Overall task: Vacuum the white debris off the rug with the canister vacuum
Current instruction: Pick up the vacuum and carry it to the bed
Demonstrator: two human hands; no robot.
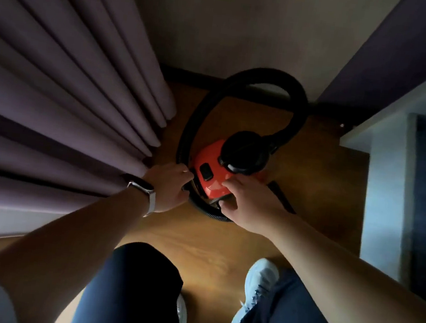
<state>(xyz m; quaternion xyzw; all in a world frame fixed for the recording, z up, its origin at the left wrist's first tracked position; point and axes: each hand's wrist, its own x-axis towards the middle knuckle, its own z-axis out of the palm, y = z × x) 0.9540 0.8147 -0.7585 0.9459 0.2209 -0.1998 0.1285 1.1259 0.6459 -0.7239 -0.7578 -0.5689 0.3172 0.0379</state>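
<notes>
Right hand [250, 205] grips canister vacuum [212, 173], nose pointing away.

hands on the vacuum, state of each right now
Left hand: closed, gripping the black hose.
Right hand: closed, fingers and thumb curled on the near end of the red canister vacuum.

Lost the fingertips of the left grip [170, 187] behind the black hose [264, 75]; couldn't tell hold from touch. Couldn't see the red vacuum's [212, 158] near corner under the right grip [249, 205]. Lost the curtain [57, 77] past the left edge.
</notes>
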